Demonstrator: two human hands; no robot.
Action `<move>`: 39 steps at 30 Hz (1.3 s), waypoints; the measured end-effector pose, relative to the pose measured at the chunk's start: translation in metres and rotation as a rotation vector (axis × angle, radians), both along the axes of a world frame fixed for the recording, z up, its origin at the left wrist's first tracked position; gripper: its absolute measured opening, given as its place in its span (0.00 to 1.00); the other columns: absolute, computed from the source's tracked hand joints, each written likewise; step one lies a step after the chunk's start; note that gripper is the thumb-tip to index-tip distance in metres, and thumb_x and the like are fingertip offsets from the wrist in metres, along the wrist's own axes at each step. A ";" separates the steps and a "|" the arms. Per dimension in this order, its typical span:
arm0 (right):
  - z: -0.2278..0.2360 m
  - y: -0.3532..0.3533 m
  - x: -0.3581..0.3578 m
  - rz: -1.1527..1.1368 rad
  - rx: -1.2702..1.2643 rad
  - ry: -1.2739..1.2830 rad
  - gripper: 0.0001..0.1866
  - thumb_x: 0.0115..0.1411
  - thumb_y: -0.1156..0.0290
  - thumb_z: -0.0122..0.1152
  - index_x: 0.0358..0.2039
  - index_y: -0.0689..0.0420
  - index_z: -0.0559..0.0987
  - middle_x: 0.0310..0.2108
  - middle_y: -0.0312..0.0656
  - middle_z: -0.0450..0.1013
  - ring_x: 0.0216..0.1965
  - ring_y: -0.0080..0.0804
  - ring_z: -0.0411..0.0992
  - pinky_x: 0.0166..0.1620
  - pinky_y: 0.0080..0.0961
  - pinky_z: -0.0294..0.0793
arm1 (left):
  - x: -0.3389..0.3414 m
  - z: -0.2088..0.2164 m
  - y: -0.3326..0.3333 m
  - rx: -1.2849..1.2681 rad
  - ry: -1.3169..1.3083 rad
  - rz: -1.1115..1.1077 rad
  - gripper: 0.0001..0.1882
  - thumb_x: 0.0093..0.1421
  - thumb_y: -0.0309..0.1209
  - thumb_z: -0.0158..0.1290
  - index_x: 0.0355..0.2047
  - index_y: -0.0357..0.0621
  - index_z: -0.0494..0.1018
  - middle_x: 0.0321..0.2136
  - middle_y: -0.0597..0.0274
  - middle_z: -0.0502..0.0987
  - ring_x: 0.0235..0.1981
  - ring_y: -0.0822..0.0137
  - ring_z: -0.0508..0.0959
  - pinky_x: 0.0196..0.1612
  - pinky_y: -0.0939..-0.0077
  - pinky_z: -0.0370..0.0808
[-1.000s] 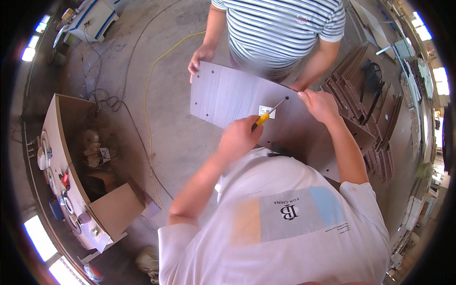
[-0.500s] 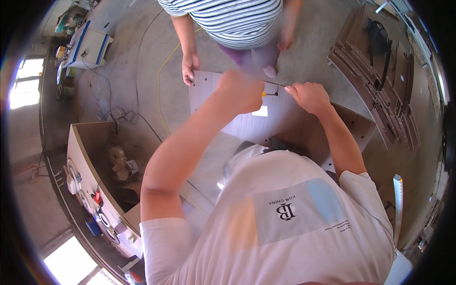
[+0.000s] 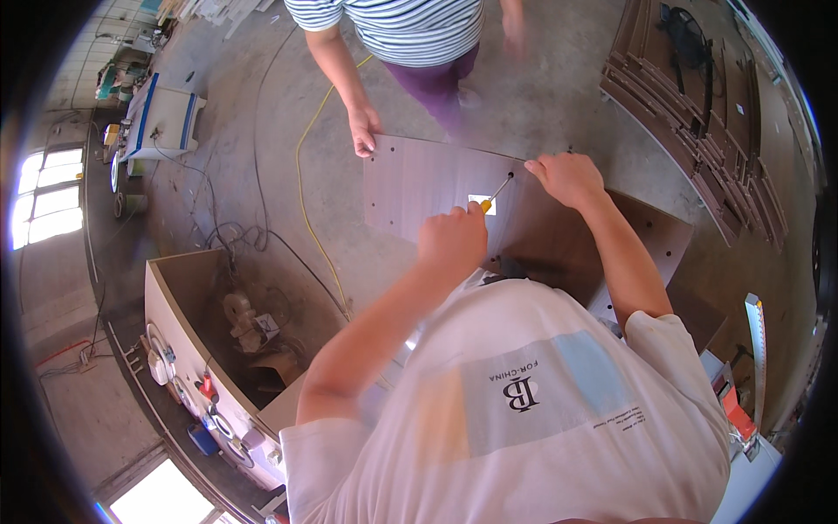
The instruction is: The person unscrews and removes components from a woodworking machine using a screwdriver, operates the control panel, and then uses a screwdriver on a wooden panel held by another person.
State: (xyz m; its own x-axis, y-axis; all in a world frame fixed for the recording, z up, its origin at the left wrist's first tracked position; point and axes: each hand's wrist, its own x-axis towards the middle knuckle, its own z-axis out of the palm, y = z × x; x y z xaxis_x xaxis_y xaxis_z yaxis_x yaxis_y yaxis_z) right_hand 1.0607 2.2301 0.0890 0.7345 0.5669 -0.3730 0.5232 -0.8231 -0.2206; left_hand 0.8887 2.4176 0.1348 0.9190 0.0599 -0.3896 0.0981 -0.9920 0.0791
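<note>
My left hand (image 3: 454,243) is closed round the yellow handle of a screwdriver (image 3: 497,190). Its thin metal shaft slants up and right, with the tip at a dark hole in a wood-grain panel (image 3: 419,188). A small white label (image 3: 477,200) sits on the panel beside the handle. My right hand (image 3: 567,179) grips the panel's far edge, its thumb stretched along it and the other fingers partly hidden. Another person's hand (image 3: 365,131) holds the panel's far left corner. Right of it, a second brown panel (image 3: 650,225) stands against it at an angle.
A person in a striped shirt (image 3: 410,31) stands opposite. Brown boards (image 3: 698,131) are stacked at the right. On the left are an open box-shaped cabinet (image 3: 188,271), a yellow cable (image 3: 301,175) and black cords (image 3: 236,236) on the floor. A white-and-blue workbench (image 3: 161,118) stands farther back.
My left hand has drawn back toward my body and down, showing more of the screwdriver. My right hand stays on the panel edge. The other person has shifted left in the picture.
</note>
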 end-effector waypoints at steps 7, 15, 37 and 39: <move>0.004 0.001 -0.005 -0.014 -0.033 0.022 0.32 0.72 0.43 0.38 0.37 0.56 0.82 0.33 0.53 0.80 0.38 0.56 0.78 0.45 0.49 0.76 | 0.014 0.013 0.022 -0.042 0.028 -0.036 0.10 0.63 0.34 0.49 0.39 0.45 0.75 0.27 0.56 0.82 0.30 0.52 0.84 0.32 0.58 0.79; 0.009 -0.004 -0.009 -0.072 -0.027 0.054 0.30 0.72 0.43 0.39 0.38 0.54 0.83 0.36 0.52 0.80 0.41 0.54 0.78 0.47 0.49 0.76 | 0.015 0.007 0.019 -0.219 0.085 0.122 0.13 0.66 0.38 0.46 0.38 0.47 0.79 0.34 0.52 0.83 0.37 0.50 0.83 0.39 0.53 0.78; 0.009 0.015 -0.010 -0.060 -0.062 0.075 0.30 0.72 0.43 0.37 0.39 0.53 0.83 0.39 0.50 0.80 0.43 0.54 0.77 0.48 0.48 0.75 | -0.028 -0.031 0.030 -0.263 -0.340 0.117 0.10 0.63 0.36 0.51 0.43 0.55 0.76 0.25 0.58 0.78 0.22 0.52 0.80 0.26 0.56 0.76; 0.007 0.013 -0.011 -0.066 -0.063 0.083 0.30 0.72 0.43 0.38 0.39 0.53 0.83 0.38 0.50 0.80 0.43 0.54 0.77 0.48 0.48 0.75 | -0.018 -0.014 0.034 -0.256 -0.289 0.086 0.09 0.63 0.36 0.51 0.42 0.53 0.76 0.25 0.58 0.78 0.23 0.53 0.81 0.27 0.58 0.76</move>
State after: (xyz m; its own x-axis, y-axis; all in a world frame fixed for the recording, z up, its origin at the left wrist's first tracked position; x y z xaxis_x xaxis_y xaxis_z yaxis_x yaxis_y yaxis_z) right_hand 1.0502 2.2434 0.0958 0.7349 0.4917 -0.4671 0.4494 -0.8689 -0.2077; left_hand 0.8707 2.4513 0.1207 0.9889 0.0761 -0.1275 0.1175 -0.9259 0.3591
